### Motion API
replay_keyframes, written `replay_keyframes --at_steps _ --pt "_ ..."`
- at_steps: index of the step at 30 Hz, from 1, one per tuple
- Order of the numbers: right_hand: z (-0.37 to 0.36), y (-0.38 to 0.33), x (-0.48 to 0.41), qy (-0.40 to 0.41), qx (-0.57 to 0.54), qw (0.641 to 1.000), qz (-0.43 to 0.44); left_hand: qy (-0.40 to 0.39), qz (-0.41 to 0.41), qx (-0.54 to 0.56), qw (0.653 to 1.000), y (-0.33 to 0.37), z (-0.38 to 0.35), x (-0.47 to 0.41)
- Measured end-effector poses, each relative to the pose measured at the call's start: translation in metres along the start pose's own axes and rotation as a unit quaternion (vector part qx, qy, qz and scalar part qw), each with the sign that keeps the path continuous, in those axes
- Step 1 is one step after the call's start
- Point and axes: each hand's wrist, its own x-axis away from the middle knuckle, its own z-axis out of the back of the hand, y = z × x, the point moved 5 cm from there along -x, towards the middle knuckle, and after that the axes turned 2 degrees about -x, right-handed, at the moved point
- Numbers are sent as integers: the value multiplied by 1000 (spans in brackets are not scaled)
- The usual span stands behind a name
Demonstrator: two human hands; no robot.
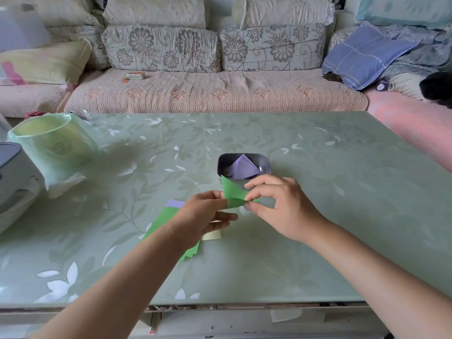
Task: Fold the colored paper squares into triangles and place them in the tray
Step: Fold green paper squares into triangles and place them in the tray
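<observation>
"While the person's hands meet over the pale green, leaf-patterned glass bench [318,216], what sits between them?" the first observer asks.

"One green paper sheet [233,193], partly folded," the second replies. "The left hand [205,214] pinches its left edge, thumb on top. The right hand [281,206] pinches the right side between thumb and forefinger, with the other fingers loosely curled. The sheet is held clear of the bench, one point sticking up."

"Tray?"

"It is a small grey metal tray [267,165] with rounded corners, mid-bench, just beyond the hands. The sheet's upper point overlaps its near rim in the view; touching or not, cannot tell. Some lilac folded paper triangles [244,168] lie inside."

"Other paper?"

"There is a stack of paper squares [166,218] flat on the bench under the left wrist. Green is on top, a lilac edge shows at the far side and a pale yellow corner at the right. The arm hides part of it."

"Surroundings?"

"On the left side of the bench is a pale green cylinder in clear wrap [52,143], beside a grey-white appliance [14,177] at the edge. Behind the bench stands a floral-cushioned sofa [215,91], with a blue checked pillow [367,55] at its right end."
</observation>
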Motion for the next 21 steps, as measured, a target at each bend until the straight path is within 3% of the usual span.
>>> replay_keyframes --at_steps 6,12,21 --pt "-2 10 2 -37 -124 978 -163 -42 -38 -17 998 7 -5 4" --pt "-2 16 0 -41 -157 963 -215 -68 -64 -53 994 15 -13 12" --pt "-7 15 2 -29 -201 949 -240 43 -133 -84 987 18 -14 15"
